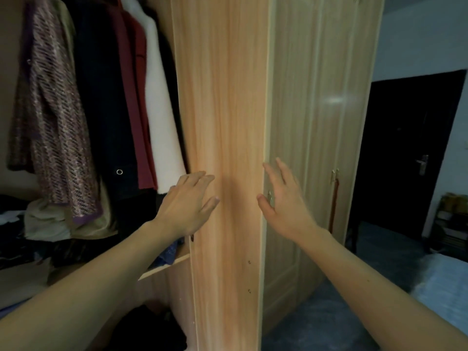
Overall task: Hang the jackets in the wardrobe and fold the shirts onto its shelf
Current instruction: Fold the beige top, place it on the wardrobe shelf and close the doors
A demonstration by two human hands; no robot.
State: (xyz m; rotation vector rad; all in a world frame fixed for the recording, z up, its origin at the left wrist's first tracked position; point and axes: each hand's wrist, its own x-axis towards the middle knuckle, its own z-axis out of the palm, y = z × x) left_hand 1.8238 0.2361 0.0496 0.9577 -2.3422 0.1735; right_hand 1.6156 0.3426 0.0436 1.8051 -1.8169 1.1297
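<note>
The wardrobe stands open on the left, its swung-out wooden door (225, 122) edge-on in the middle of the view. Inside hang a purple tweed jacket (50, 117), a dark coat (103, 97), a red garment (138, 97) and a white fleecy coat (162, 110). My left hand (187, 206) is open, fingers spread, at the door's inner face just below the white coat. My right hand (283, 201) is open on the door's outer side, over a small brass handle (270, 197). Neither hand holds anything. The shelf (162, 268) below carries piled dark and blue clothes.
Closed wardrobe doors (324, 122) continue to the right. Past them is a dark room door (405, 153) with a metal handle. A bed corner with pale blue bedding (445, 287) lies at the lower right. Dark clothes lie in the wardrobe's bottom (152, 330).
</note>
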